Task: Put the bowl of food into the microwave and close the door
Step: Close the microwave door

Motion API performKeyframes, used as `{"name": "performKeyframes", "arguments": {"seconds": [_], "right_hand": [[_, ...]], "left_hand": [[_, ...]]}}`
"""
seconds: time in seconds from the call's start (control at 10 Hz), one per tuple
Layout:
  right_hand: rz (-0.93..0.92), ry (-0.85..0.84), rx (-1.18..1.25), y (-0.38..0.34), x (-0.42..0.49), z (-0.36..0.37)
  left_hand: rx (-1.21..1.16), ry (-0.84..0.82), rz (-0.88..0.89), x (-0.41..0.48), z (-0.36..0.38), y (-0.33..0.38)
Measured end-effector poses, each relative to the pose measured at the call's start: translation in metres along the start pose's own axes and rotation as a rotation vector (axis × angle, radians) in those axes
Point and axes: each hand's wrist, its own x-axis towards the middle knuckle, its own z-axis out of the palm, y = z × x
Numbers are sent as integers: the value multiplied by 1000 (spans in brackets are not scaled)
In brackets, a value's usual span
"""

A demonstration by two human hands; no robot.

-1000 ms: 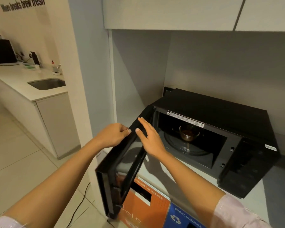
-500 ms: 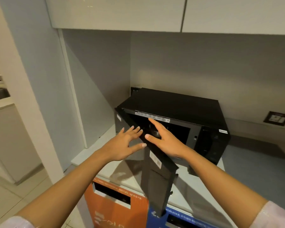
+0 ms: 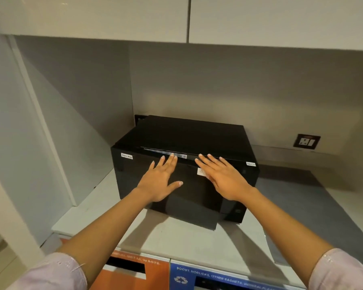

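The black microwave [image 3: 189, 141] stands on the pale counter [image 3: 176, 233] in the corner of the alcove. Its door [image 3: 134, 181] is swung in against the front, with a thin gap still showing along the top edge. My left hand [image 3: 160, 181] lies flat on the door with fingers spread. To its right, my right hand [image 3: 222, 177] also rests flat on the door front, partly over a white sticker. Neither hand holds anything. The bowl of food is hidden inside the microwave.
White upper cabinets [image 3: 176, 17] hang above. A wall socket [image 3: 306, 141] sits at the right on the back wall. Below the counter's front edge are an orange waste bin front [image 3: 134, 273] and a blue recycling bin front [image 3: 228, 279]. A white side panel [image 3: 40, 122] closes the left.
The door was wide open with the bowl visible inside a second ago; both hands have pushed it round to the front of the microwave. The view has turned right and moved square to the oven.
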Motion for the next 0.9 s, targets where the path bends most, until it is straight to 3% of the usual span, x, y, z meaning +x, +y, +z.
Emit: {"name": "performKeyframes", "arguments": {"seconds": [0.4,0.7,0.9], "right_hand": [[128,103,-187,4,8,28],[235,0,-258,0,20,27],[250,-35,-190,-6,9,8]], "left_hand": [[60,49,10,19,22,-11],[64,45,11,28,22,-15],[86,129,3,13,13,5]]}}
